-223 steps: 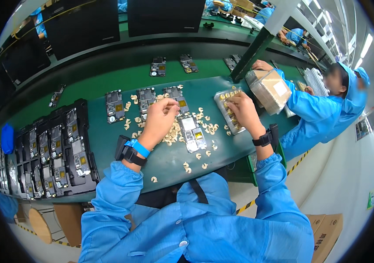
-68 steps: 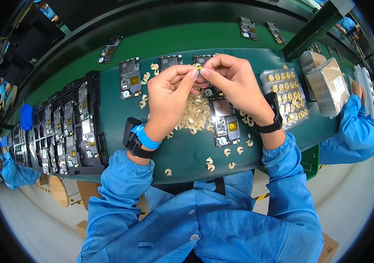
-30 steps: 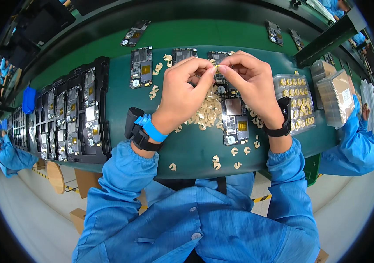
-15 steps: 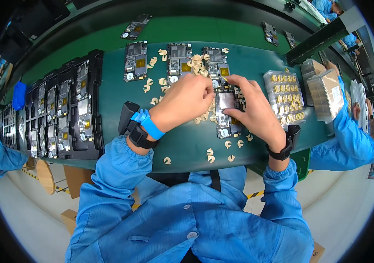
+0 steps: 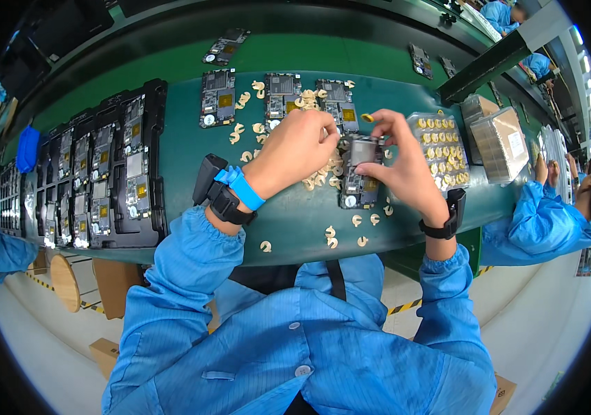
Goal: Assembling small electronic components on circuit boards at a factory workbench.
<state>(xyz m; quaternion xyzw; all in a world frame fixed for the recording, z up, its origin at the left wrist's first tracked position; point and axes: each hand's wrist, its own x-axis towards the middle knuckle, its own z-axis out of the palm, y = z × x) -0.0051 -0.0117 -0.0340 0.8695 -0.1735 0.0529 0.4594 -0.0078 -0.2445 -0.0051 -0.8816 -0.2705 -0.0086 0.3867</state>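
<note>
My right hand [image 5: 404,162] has its thumb on the silver shield of a dark circuit board [image 5: 358,188] and its fingers at the board's far right edge, gripping it. The board's upper part looks slightly tilted and blurred. By the right fingertips is a small round yellow piece [image 5: 368,118]; whether the fingers hold it is unclear. My left hand [image 5: 297,149] is closed, fingertips pinched together beside the board's left edge; anything between them is hidden. Under and around it lies a heap of small cream C-shaped pieces [image 5: 307,101]. More circuit boards [image 5: 219,97] lie farther back.
A clear plastic tray [image 5: 472,181] of round yellow pieces stands right, with clear boxes [image 5: 503,145] beyond it. Black trays [image 5: 155,232] of circuit boards line the left. A dark post [image 5: 479,72] rises at back right. Co-workers in blue sleeves [image 5: 538,225] sit at the sides.
The right hand's fingers and the yellow piece have moved slightly up and right, and the board's upper part has tilted. The left hand stays pinched near the heap. The whole view has shifted slightly.
</note>
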